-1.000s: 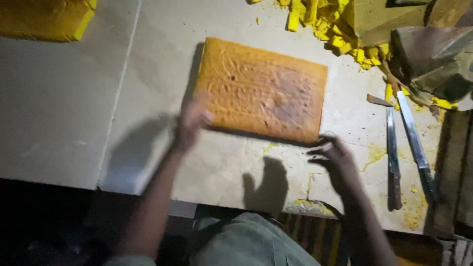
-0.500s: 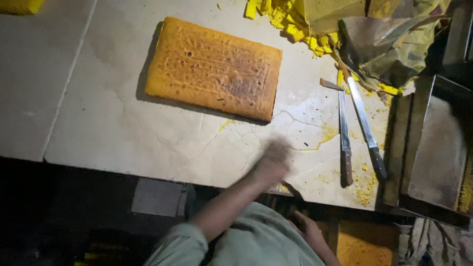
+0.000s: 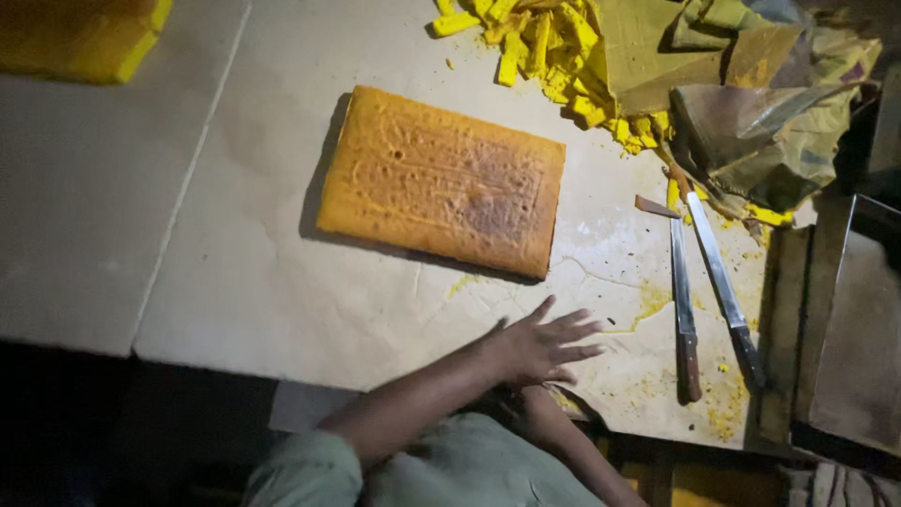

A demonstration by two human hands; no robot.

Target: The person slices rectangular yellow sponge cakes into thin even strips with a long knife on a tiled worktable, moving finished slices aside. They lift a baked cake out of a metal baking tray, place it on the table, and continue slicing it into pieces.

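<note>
Left hand [image 3: 540,347]: seen with fingers spread apart and flat, palm down, over the pale table top [image 3: 282,282] near its front edge; nothing is gripped.
Right hand: mostly hidden below the table edge under the left forearm; only the forearm is seen, so its grip cannot be told.
Cake slab [image 3: 443,180]: a large rectangular orange-brown slab, laid flat on the table, slightly turned, well apart from the spread fingers and beyond them.
Crumbs [image 3: 648,305]: yellow smears and bits are scattered on the table between the left hand and the knives.
Knives [image 3: 683,300]: two long knives with dark handles are laid side by side to the right of the slab, blades pointing away from the person; the second knife [image 3: 723,286] lies just beside the first.
Yellow strips [image 3: 544,47]: a heap of cut yellow pieces is piled at the far edge, beyond the slab.
Crumpled paper [image 3: 751,103]: brownish wrapping is bunched at the far right, touching the strips.
Yellow block [image 3: 84,33]: seen at the far left corner.
Metal tray [image 3: 859,338]: set at the right edge.
</note>
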